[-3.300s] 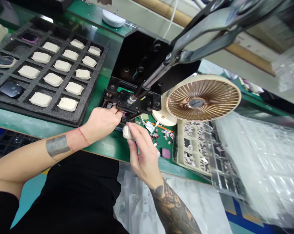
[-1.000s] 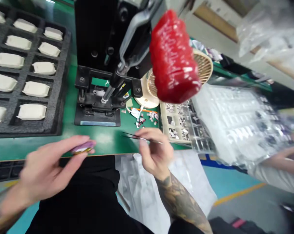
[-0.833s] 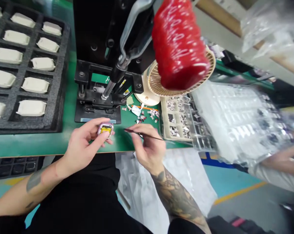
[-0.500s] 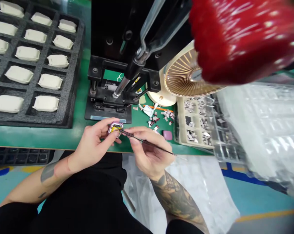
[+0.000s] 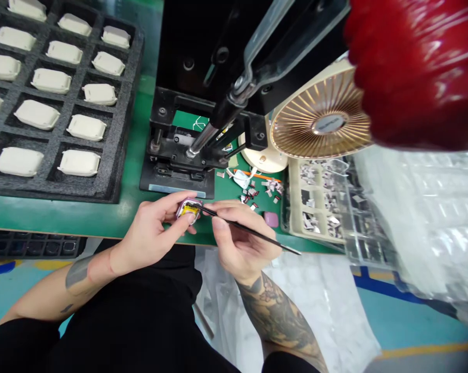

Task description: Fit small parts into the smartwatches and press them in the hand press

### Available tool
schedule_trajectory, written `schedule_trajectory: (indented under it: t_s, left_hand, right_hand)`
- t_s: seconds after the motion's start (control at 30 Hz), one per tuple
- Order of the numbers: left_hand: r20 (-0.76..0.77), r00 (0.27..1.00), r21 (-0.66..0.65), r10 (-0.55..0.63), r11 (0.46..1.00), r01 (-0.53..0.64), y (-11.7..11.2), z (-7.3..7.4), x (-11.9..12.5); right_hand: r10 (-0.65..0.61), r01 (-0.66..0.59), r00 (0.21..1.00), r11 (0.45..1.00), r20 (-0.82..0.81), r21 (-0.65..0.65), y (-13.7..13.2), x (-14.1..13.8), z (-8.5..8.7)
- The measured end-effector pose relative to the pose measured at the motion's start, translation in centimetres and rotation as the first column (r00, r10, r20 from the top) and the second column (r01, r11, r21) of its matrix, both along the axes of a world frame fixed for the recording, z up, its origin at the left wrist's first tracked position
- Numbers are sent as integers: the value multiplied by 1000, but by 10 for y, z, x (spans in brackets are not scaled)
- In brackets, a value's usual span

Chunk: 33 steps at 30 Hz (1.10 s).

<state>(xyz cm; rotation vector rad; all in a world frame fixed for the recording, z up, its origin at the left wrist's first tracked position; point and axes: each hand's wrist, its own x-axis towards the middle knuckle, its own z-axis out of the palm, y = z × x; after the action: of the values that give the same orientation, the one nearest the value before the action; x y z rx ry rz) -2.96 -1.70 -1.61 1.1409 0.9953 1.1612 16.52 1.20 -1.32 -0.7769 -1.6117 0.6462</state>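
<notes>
My left hand (image 5: 153, 230) pinches a small pink watch case (image 5: 188, 210) with a yellow part showing inside it, held over the front edge of the green bench (image 5: 63, 215). My right hand (image 5: 237, 238) grips thin black tweezers (image 5: 249, 232) between thumb and fingers. The tweezer tips touch the open face of the case. Both hands sit just in front of the black hand press (image 5: 191, 140), whose base is a few centimetres behind them.
A black foam tray (image 5: 113, 155) of several cream cases fills the left. A beige fan (image 5: 319, 122), a compartment box of small parts (image 5: 315, 202), scattered scraps (image 5: 257, 189), a loose pink piece (image 5: 271, 219) and clear blister trays (image 5: 424, 207) lie right. The red press handle (image 5: 416, 67) hangs close overhead.
My left hand took the pink case out from under the press and brought it to the bench edge. My right hand swapped a cream piece for tweezers and brought their tips to the case.
</notes>
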Motion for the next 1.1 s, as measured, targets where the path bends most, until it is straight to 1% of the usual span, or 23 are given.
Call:
schedule_trajectory:
  t_s: [0.1,0.3,0.33,0.4,0.47,0.5,0.53,0.57,0.6,0.63,0.67,0.7,0.73,0.77,0.83,0.97,1.1]
  left_hand:
    - [-24,1000,17,0,1000,0,0,-1,0]
    - [-33,999,41,13,999,-12,-1,-3,0]
    - [-31,999,43,10,999,-8,-1,-3,0]
    - [-18,1000,44,-4,999,4,-2,-4,-1]
    - [0,1000,46,-9,999,9,-2,-5,-2]
    - [6,1000,49,-2,999,2,-2,-5,-2]
    - [7,1000,51,10,999,-10,-2,-5,-2]
    - [5,1000,49,25,998,-25,-2,-4,-2]
    - [4,999,43,37,998,-37,-1,-3,-1]
    - [2,999,33,44,999,-44,-1,-2,-1]
    - [1,999,22,45,999,-45,-1,-2,0]
    - [2,999,13,43,999,-43,0,-1,0]
    - [4,999,7,39,999,-39,0,0,0]
    - [5,999,3,36,999,-36,0,0,0]
    - [7,1000,-5,28,1000,-28,0,1,0]
    - [16,1000,-25,10,1000,-9,-1,1,0]
    - [43,999,-30,10,1000,-9,-2,0,0]
  right_hand:
    - [-5,5,1000,1000,24,10,1,2,0]
    - [10,-10,1000,1000,-23,-6,1,-2,1]
    - [1,-3,999,999,-39,-39,0,-3,0]
    - [0,-19,995,984,-105,-175,-1,-3,0]
    - [35,-98,981,936,-189,-337,-4,-4,1]
    - [68,-149,974,911,-216,-384,-6,-3,2]
    - [103,-185,969,903,-224,-388,-9,-3,3]
    - [128,-196,970,916,-207,-351,-11,-2,5]
    - [134,-178,976,944,-171,-278,-13,-1,7]
    - [122,-143,985,973,-125,-180,-14,0,10]
    - [99,-105,992,991,-80,-80,-14,1,11]
    - [77,-77,996,997,-47,3,-13,2,13]
    - [69,-67,997,996,-26,54,-11,2,14]
    - [75,-74,997,994,-19,75,-8,3,14]
    - [85,-81,995,994,-45,78,-3,3,13]
    - [37,-31,997,996,-67,87,1,6,10]
    - [5,-5,999,1000,53,0,-2,7,12]
